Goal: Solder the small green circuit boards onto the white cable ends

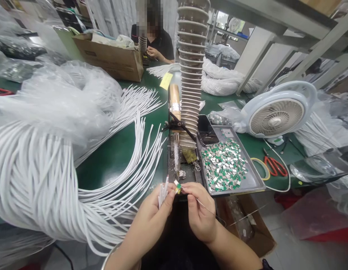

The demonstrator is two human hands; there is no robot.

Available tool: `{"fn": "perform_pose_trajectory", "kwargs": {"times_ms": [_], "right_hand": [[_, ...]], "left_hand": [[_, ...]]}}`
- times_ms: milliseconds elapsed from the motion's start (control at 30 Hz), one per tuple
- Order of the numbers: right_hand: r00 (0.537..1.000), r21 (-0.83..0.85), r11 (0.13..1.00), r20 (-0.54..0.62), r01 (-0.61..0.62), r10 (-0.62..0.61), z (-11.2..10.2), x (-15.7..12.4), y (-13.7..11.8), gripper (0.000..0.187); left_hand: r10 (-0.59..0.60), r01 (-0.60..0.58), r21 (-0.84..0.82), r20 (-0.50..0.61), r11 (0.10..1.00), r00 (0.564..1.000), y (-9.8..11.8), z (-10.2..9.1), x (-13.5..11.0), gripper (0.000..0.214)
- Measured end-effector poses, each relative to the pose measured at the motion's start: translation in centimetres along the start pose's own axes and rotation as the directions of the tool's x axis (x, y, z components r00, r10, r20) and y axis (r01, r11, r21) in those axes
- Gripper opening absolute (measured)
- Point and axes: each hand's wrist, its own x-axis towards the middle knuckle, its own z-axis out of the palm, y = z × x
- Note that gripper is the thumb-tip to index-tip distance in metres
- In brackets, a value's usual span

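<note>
1. The left hand point(151, 215), low in the middle of the frame, closes in a narrow grip around a small bunch of white cable ends point(163, 192), which stick up past its fingers.
2. The right hand point(200, 212), just beside it, pinches a small green-and-silver tab point(177, 186) in a narrow grip between its fingertips. The tab sits right at the cable ends, though whether it touches them is hard to tell at this size. A thin wire point(207, 207) runs from under this hand toward the lower right.
3. Directly ahead of the hands stands a dark bench fixture point(174, 157) with a tan upright part point(175, 101) and a ribbed white column point(189, 86) behind it.
4. To the right of the fixture, a metal tray point(255, 180) holds a loose pile of green-and-silver tabs point(224, 165), with a phone point(207, 129) at its far end.
5. A large bundle of white cables point(30, 176) fills the left of the frame, lying on a green bench mat point(117, 157) under clear plastic film point(69, 93).
6. Right of the tray are red-handled scissors point(275, 167) and a white fan point(276, 112).
7. At the top, a co-worker's hand point(154, 52) rests beyond a cardboard box point(106, 56).
</note>
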Motion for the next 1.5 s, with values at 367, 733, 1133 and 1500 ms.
{"fn": "perform_pose_trajectory", "kwargs": {"times_ms": [367, 733, 1133, 1500], "right_hand": [[0.806, 0.698, 0.525, 0.128, -0.488, 0.578, -2.3, -1.1, -1.6, 0.034], [0.961, -0.243, 0.93, -0.044, -0.276, 0.274, -6.8, 2.0, -0.2, 0.02], [0.867, -0.773, 0.602, 0.146, -0.201, 0.477, -6.9, 6.3, 4.4, 0.012], [0.953, -0.674, 0.725, 0.101, -0.146, 0.285, -7.0, 5.4, 3.2, 0.017]], "left_hand": [[-0.047, 0.052, 0.049, -0.098, 0.997, 0.994, -0.7, 0.3, -1.5, 0.031], [-0.055, 0.055, -0.074, -0.002, 0.996, 0.998, -0.9, -0.8, -1.0, 0.017], [-0.164, 0.119, -0.354, -0.101, 0.928, 0.981, -1.3, -0.2, -0.8, 0.019], [-0.151, 0.093, -0.422, -0.106, 0.902, 0.983, -2.1, 0.1, -0.2, 0.019]]}}
